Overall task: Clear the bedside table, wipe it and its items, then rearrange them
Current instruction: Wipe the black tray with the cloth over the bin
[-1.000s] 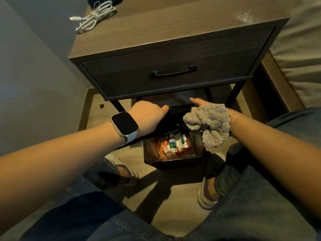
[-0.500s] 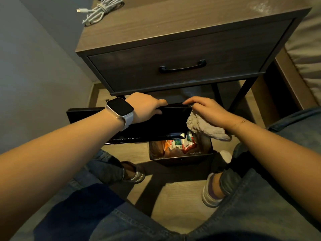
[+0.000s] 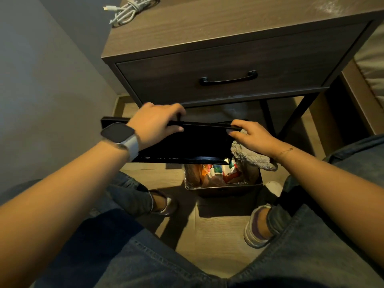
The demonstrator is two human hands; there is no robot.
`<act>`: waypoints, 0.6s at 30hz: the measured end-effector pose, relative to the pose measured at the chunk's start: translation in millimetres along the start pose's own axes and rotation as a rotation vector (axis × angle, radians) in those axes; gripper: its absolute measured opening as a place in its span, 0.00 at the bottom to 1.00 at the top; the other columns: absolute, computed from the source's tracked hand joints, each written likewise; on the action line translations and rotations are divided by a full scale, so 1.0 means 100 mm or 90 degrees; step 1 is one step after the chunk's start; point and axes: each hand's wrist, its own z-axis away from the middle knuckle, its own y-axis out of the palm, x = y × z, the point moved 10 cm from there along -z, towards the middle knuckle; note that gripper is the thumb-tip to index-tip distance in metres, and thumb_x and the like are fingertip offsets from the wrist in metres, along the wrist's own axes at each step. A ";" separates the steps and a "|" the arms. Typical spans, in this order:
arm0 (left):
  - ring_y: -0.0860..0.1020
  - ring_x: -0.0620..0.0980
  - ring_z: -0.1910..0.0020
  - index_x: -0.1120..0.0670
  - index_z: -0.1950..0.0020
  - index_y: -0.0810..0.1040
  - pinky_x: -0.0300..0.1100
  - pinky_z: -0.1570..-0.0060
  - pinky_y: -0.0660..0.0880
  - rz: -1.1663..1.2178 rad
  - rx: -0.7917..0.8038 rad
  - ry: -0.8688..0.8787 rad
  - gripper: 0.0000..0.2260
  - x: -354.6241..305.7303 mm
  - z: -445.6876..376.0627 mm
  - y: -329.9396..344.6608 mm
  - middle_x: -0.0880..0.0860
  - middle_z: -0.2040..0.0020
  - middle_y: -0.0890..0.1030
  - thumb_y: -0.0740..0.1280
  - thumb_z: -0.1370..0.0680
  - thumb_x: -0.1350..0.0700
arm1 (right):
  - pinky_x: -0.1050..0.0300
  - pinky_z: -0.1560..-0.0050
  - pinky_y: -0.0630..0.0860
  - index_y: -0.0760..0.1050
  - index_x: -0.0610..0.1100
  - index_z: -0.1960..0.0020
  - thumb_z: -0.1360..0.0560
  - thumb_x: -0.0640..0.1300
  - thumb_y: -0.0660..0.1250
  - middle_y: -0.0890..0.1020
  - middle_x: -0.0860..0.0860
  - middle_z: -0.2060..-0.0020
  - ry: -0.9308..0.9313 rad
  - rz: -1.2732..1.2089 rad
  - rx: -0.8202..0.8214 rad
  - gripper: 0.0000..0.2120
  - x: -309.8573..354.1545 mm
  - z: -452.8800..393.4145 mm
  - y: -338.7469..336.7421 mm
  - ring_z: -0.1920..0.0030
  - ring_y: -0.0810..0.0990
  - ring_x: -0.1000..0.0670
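Both hands hold a flat, thin black rectangular device (image 3: 182,142) level below the drawer of the dark wood-grain bedside table (image 3: 228,28). Left hand (image 3: 154,123) grips its far edge, thumb on the near face. Right hand (image 3: 252,137) pinches the right corner while clutching a grey fluffy cloth (image 3: 249,156). A dark open box of small packets (image 3: 223,179) sits on the floor beneath. A coiled white cable (image 3: 128,9) lies on the tabletop's rear left corner.
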 end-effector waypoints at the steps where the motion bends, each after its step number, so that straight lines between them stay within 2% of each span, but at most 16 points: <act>1: 0.76 0.53 0.42 0.48 0.34 0.70 0.49 0.45 0.67 -0.019 -0.043 -0.014 0.20 0.12 0.12 -0.10 0.48 0.43 0.80 0.67 0.23 0.45 | 0.47 0.57 0.74 0.75 0.54 0.55 0.21 0.51 0.61 0.79 0.52 0.63 0.010 -0.023 -0.004 0.06 -0.04 0.01 -0.01 0.61 0.78 0.47; 3: 0.73 0.54 0.37 0.48 0.31 0.69 0.52 0.39 0.63 -0.037 -0.129 -0.085 0.23 0.42 0.41 -0.32 0.49 0.39 0.78 0.68 0.24 0.45 | 0.45 0.58 0.74 0.76 0.48 0.53 0.20 0.50 0.61 0.79 0.45 0.60 0.034 -0.056 -0.002 0.07 -0.16 0.02 0.00 0.58 0.78 0.39; 5: 0.69 0.55 0.34 0.48 0.28 0.64 0.55 0.37 0.62 0.018 -0.163 -0.196 0.27 0.83 0.71 -0.36 0.51 0.34 0.73 0.67 0.24 0.44 | 0.49 0.57 0.72 0.76 0.44 0.50 0.20 0.48 0.61 0.79 0.41 0.55 0.049 -0.073 0.010 0.09 -0.21 0.03 0.01 0.55 0.78 0.39; 8: 0.71 0.51 0.35 0.49 0.26 0.61 0.53 0.36 0.70 0.341 -0.118 -0.331 0.28 1.22 1.03 -0.10 0.51 0.33 0.71 0.63 0.23 0.41 | 0.54 0.51 0.71 0.76 0.41 0.47 0.20 0.46 0.61 0.78 0.46 0.53 0.054 -0.124 0.021 0.09 -0.12 0.01 0.02 0.53 0.77 0.47; 10: 0.76 0.47 0.41 0.49 0.31 0.67 0.45 0.44 0.77 0.510 -0.092 -0.359 0.20 1.20 1.09 0.09 0.48 0.39 0.76 0.59 0.21 0.44 | 0.60 0.45 0.69 0.75 0.41 0.39 0.20 0.44 0.61 0.75 0.51 0.47 0.086 -0.160 0.012 0.11 -0.10 0.01 0.04 0.46 0.74 0.52; 12: 0.81 0.49 0.50 0.51 0.36 0.70 0.40 0.63 0.80 0.574 -0.134 -0.381 0.13 1.18 1.12 0.13 0.50 0.46 0.78 0.57 0.18 0.48 | 0.58 0.42 0.69 0.74 0.40 0.38 0.20 0.45 0.62 0.76 0.50 0.44 0.107 -0.163 0.001 0.14 -0.12 0.00 0.05 0.41 0.74 0.50; 14: 0.82 0.49 0.60 0.54 0.38 0.72 0.39 0.73 0.78 0.605 -0.188 -0.393 0.12 1.18 1.13 0.11 0.54 0.49 0.79 0.57 0.17 0.51 | 0.53 0.47 0.73 0.76 0.43 0.43 0.22 0.49 0.65 0.79 0.48 0.48 0.134 -0.146 -0.015 0.12 -0.19 -0.01 0.08 0.44 0.78 0.45; 16: 0.82 0.47 0.66 0.57 0.39 0.73 0.39 0.75 0.77 0.624 -0.223 -0.393 0.12 1.18 1.13 0.09 0.55 0.51 0.79 0.57 0.17 0.52 | 0.53 0.57 0.75 0.73 0.46 0.46 0.26 0.54 0.70 0.81 0.49 0.52 0.206 -0.137 -0.073 0.15 -0.30 0.02 0.01 0.54 0.80 0.47; 18: 0.82 0.45 0.68 0.57 0.41 0.72 0.38 0.76 0.77 0.611 -0.237 -0.398 0.10 1.18 1.13 0.08 0.52 0.53 0.78 0.57 0.17 0.53 | 0.49 0.58 0.77 0.71 0.46 0.48 0.30 0.55 0.72 0.82 0.49 0.55 0.238 -0.098 -0.163 0.18 -0.23 0.11 -0.13 0.58 0.81 0.48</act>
